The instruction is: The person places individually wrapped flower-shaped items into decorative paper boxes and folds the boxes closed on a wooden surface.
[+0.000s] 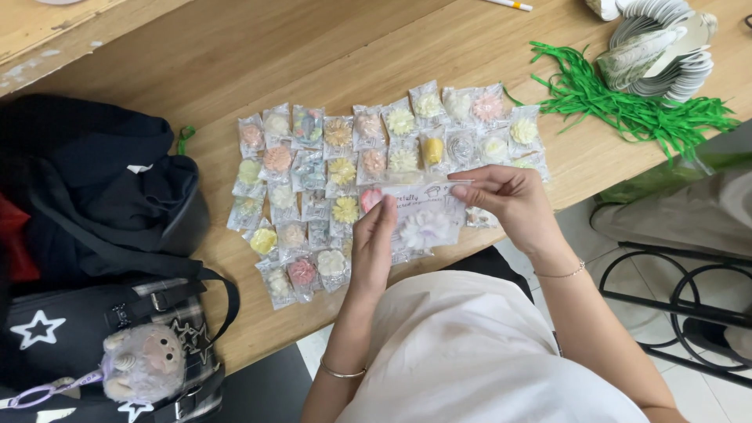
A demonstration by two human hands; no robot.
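Wooden table under us is covered with rows of little wrapped flowers. We hold one clear packet just above them. Our left hand pinches its left edge, and our right hand pinches its top right corner. Green paper strips lie far off.

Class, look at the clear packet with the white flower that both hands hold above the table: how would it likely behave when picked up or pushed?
The clear packet is thin film, so probably floppy and slippery. It looks light: the left hand and right hand pinch it by fingertips only. Lying flat, it should slide, not roll.
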